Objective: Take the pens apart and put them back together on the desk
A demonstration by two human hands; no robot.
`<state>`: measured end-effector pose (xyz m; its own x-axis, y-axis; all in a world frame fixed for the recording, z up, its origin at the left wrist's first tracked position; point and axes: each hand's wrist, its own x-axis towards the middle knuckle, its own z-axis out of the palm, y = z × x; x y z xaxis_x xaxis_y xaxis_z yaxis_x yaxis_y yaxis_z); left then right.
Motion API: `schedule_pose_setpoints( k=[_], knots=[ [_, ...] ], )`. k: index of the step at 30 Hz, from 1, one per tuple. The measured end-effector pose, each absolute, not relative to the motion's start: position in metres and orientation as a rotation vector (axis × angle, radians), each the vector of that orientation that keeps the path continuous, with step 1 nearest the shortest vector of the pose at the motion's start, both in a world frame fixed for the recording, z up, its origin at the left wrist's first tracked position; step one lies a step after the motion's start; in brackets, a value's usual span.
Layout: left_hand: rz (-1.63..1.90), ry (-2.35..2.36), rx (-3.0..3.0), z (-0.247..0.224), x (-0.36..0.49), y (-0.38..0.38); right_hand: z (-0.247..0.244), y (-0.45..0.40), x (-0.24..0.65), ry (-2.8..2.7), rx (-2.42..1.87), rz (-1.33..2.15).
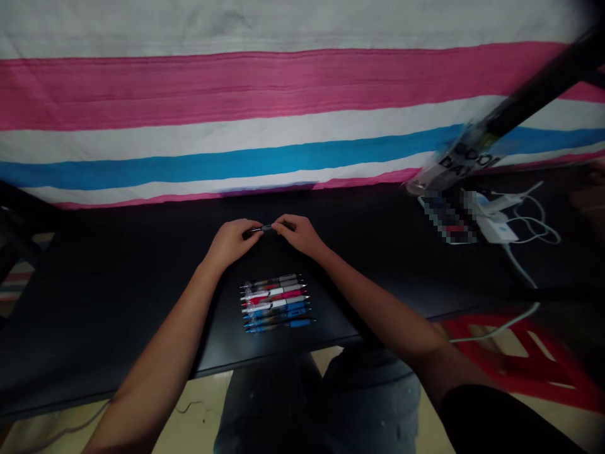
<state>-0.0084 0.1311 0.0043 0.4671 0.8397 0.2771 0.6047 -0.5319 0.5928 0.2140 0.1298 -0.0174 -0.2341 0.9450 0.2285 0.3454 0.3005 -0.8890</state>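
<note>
a bare left hand [235,241] rests beyond the left end of a neat row of slim plastic pens in grey, white, red and blue [276,304], thumb and fingertips clamped on one end of a small, slender dark pen [267,227]. this pen is on the far side of the row, level between the hands; gripping both ends probably keeps so thin a thing steady. the row lies flat on a black tabletop [118,284], its pens side by side and lined up, likely to keep them in order and within easy reach. a bare right hand [301,234], beyond the row's right end, has thumb and fingers pressed together on the dark pen's other end. well right of the row, a flat pixelated phone-like slab [447,217] lies beside a white power strip [500,230] with loose white cables, perhaps grouped there for charging.
</note>
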Motion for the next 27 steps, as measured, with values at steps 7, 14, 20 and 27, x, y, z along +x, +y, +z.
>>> schedule_pose_setpoints(
  k=[7,14,20,27],
  knots=[
    [0.769,1.224,2.290,0.0104,-0.0091,0.1310,-0.0215,0.1315,0.2128,-1.640,-1.116,0.986],
    [0.773,1.241,2.282,0.0088,-0.0104,0.1325,-0.0221,0.1333,0.2149,-1.638,-1.095,0.996],
    [0.765,1.222,2.265,0.0105,-0.0095,0.1311,-0.0170,0.1321,0.2166,-1.678,-1.165,0.923],
    [0.771,1.236,2.268,0.0097,-0.0105,0.1319,-0.0183,0.1331,0.2162,-1.689,-1.166,0.904]
  ],
)
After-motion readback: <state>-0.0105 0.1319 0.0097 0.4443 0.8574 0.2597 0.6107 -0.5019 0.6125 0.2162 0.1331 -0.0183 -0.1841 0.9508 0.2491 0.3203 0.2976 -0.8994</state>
